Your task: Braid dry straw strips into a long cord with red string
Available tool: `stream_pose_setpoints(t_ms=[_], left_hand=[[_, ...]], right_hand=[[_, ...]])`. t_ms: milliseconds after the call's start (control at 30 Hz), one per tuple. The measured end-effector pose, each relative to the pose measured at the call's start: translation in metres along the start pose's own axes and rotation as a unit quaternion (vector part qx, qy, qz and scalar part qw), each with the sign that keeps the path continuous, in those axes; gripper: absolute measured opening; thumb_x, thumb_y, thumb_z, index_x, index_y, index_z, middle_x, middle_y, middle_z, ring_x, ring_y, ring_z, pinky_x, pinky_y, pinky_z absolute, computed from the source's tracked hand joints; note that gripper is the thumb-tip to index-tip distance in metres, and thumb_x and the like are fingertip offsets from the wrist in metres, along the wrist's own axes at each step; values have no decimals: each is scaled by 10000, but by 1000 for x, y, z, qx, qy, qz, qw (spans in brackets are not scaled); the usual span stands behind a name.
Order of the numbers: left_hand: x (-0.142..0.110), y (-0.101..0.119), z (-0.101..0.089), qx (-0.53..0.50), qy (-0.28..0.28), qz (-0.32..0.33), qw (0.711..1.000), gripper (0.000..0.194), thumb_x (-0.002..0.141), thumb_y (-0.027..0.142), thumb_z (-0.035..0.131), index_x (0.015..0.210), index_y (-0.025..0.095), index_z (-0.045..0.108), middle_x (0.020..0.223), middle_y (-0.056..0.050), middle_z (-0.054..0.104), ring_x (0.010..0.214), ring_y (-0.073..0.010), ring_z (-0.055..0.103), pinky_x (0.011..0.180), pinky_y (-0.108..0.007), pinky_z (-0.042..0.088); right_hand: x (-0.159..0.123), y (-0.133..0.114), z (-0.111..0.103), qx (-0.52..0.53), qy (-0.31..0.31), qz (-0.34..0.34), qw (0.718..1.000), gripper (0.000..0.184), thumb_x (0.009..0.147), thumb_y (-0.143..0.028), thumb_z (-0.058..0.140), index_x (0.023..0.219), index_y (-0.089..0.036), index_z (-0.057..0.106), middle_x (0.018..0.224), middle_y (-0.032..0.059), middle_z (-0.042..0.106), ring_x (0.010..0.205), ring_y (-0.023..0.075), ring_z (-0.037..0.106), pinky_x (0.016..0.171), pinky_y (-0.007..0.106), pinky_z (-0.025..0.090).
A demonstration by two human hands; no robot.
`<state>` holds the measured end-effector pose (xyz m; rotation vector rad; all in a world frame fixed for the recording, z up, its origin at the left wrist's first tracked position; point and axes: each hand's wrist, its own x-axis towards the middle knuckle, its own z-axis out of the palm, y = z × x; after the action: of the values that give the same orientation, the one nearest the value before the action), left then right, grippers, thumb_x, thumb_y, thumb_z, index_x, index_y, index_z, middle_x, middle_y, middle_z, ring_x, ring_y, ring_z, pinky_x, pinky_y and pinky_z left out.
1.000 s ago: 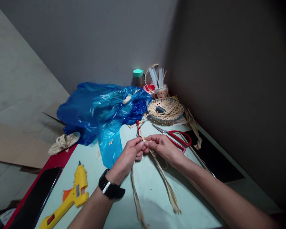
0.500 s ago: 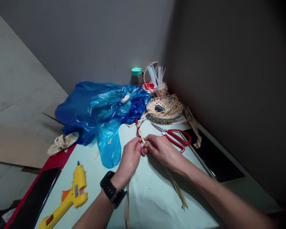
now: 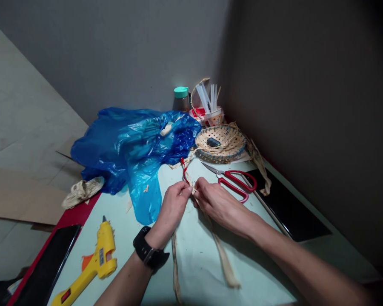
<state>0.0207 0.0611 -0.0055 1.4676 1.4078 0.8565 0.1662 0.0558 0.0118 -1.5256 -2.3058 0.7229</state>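
My left hand (image 3: 175, 203), with a black watch (image 3: 150, 250) on its wrist, pinches a pale braided strip of dried fibre (image 3: 191, 183) at the middle of the table. Close against it, my right hand (image 3: 212, 199) has its fingers closed on the same braid. A red cord (image 3: 183, 165) is at the far end of the braid. Two loose strands hang toward me: a thin one (image 3: 175, 267) below my left hand and a wider one (image 3: 222, 255) below my right. The fingers partly hide the crossing of the strands. Red-handled scissors (image 3: 231, 180) lie just beyond my right hand.
A yellow glue gun (image 3: 104, 250) lies at the left, near a dark phone (image 3: 51, 263). A blue plastic bag (image 3: 124, 144) covers the back left. A woven basket (image 3: 239, 146), a cup of glue sticks (image 3: 215, 118) and a jar (image 3: 181, 100) stand behind. A black tablet (image 3: 290, 208) lies right.
My hands have shifted slightly on the braid, and my right fingers have drawn a little apart from the left. The wider loose strand has swung left and turned its flat side up.
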Motion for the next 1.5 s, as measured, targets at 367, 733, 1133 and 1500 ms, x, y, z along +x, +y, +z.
stream_pose_setpoints(t_ms=[367,733,1133,1500], left_hand=[[-8,-5,-7,-65,36,-45,996,214,760,298,571,608,148,562,560,24,510,515,-82,407,500,-205,292],[-6,-4,-28,-330,-71,-137,931,186,701,222,699,742,115,552,584,42,486,396,15,228,381,-155,98],[-6,-6,-27,-338,-84,-139,927,127,750,178,651,757,98,553,601,31,482,396,20,220,367,-137,101],[-5,-6,-24,-309,-82,-135,938,106,750,179,624,741,84,577,575,48,424,397,18,223,369,-140,93]], right_hand=[[-15,-27,20,-178,-19,-76,981,286,801,-108,426,1049,-115,569,679,99,663,543,206,597,485,321,168],[-2,-12,-1,50,131,-39,989,298,939,-339,371,936,-197,633,803,53,679,680,170,589,608,265,338],[34,23,-1,202,150,-66,966,200,828,-173,521,938,-173,688,891,47,700,802,187,616,723,281,435],[37,34,-6,-276,119,-78,951,186,802,-61,456,748,-119,625,756,121,598,717,225,472,749,360,336]])
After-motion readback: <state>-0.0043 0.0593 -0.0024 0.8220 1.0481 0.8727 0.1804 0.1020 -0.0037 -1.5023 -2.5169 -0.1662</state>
